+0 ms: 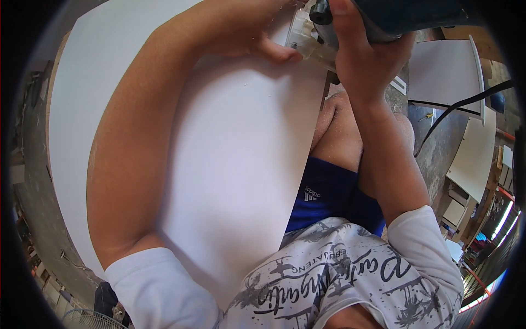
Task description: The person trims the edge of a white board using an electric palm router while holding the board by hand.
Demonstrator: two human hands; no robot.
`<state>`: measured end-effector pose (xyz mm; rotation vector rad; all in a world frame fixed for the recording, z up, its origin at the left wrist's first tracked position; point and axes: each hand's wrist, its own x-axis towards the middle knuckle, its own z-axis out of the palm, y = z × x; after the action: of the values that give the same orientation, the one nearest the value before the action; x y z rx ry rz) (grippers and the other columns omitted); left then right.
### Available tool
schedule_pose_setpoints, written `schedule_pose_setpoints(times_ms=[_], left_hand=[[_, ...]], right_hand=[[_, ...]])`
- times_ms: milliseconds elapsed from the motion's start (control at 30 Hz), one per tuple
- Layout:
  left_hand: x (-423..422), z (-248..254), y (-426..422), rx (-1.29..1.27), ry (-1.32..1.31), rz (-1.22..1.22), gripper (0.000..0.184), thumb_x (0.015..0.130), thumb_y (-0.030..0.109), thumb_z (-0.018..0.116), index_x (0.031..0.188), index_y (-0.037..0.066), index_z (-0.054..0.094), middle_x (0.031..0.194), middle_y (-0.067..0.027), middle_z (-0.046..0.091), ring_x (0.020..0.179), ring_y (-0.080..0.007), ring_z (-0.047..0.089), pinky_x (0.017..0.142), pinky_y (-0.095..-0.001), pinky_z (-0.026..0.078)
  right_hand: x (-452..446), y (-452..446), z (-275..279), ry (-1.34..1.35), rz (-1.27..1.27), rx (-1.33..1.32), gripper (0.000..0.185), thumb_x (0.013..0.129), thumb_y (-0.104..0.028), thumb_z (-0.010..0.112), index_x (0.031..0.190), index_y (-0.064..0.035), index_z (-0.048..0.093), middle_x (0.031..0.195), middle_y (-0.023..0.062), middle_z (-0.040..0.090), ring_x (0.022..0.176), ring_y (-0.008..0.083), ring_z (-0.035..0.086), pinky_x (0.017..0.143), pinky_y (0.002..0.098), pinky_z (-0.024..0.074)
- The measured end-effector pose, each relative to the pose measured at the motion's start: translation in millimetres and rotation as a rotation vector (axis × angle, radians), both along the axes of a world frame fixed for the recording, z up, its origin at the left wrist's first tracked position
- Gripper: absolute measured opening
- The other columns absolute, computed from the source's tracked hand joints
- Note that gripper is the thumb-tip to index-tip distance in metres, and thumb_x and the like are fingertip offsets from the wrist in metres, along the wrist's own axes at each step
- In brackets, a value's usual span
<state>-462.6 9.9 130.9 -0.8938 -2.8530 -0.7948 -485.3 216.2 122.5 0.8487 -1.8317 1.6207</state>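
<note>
- Inside our right hand [372, 63] sits the dark power tool [419, 15]: our fingers and thumb are closed around its body, near the top of view.
- Left of that grip, our left hand [271, 46] reaches the tool's clear base [309, 44], thumb beside it; its fingers are partly cut off, so we cannot tell how firmly they press or hold.
- Below and to the left of both hands lies the large white board [235, 137], flat under our left forearm, with the clear base at its right-hand edge.
- Around the grip, we judge the work to be under way: the tool is at the edge, a few pale specks lie on the board, and fine dust covers our bare legs [342, 129] just below the right hand.
- Beyond the grip, the board's far end is hidden or out of view, so we cannot tell how much edge is finished or how much is left. Nor can we see whether the tool is running.
- Right of the grip, well apart from the board in hand, another white panel [444, 74] stands near a black cable [466, 101]; we see no tool on it, and cannot tell whether it is finished.
</note>
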Motion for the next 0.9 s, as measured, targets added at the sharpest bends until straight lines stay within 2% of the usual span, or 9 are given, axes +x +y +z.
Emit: schedule_pose_setpoints(times_ms=[433, 700, 900], left_hand=[[0.6, 0.3, 0.7, -0.030, 0.004, 0.026, 0.093, 0.072, 0.038, 0.086, 0.145, -0.005, 0.047, 0.145, -0.0274, 0.051, 0.137, -0.0424, 0.046, 0.118, -0.0451, 0.038], [0.6, -0.3, 0.9, -0.001, -0.013, 0.009, 0.093, 0.072, 0.037, 0.087, 0.146, -0.004, 0.047, 0.146, -0.0256, 0.051, 0.137, -0.0423, 0.045, 0.119, -0.0457, 0.037], [-3.0, -5.8, -0.8, 0.005, 0.013, 0.007, 0.094, 0.072, 0.037, 0.088, 0.147, -0.002, 0.047, 0.147, -0.0239, 0.051, 0.136, -0.0422, 0.045, 0.118, -0.0462, 0.037]], right_hand=[[-10.1, 1.2, -6.6, 0.050, -0.003, 0.008, 0.036, 0.085, -0.025, 0.087, 0.103, -0.0037, 0.064, 0.093, 0.0031, 0.068, 0.080, 0.0116, 0.064, 0.071, 0.0275, 0.0527], [-6.3, 1.0, -2.8, 0.048, -0.014, 0.024, 0.039, 0.085, -0.023, 0.087, 0.108, -0.0044, 0.062, 0.095, 0.0028, 0.067, 0.080, 0.0112, 0.064, 0.071, 0.0268, 0.0529], [-5.0, 0.5, -0.8, -0.025, 0.028, 0.012, 0.037, 0.085, -0.023, 0.087, 0.106, -0.0051, 0.062, 0.094, 0.0025, 0.067, 0.080, 0.0105, 0.064, 0.070, 0.0264, 0.0528]])
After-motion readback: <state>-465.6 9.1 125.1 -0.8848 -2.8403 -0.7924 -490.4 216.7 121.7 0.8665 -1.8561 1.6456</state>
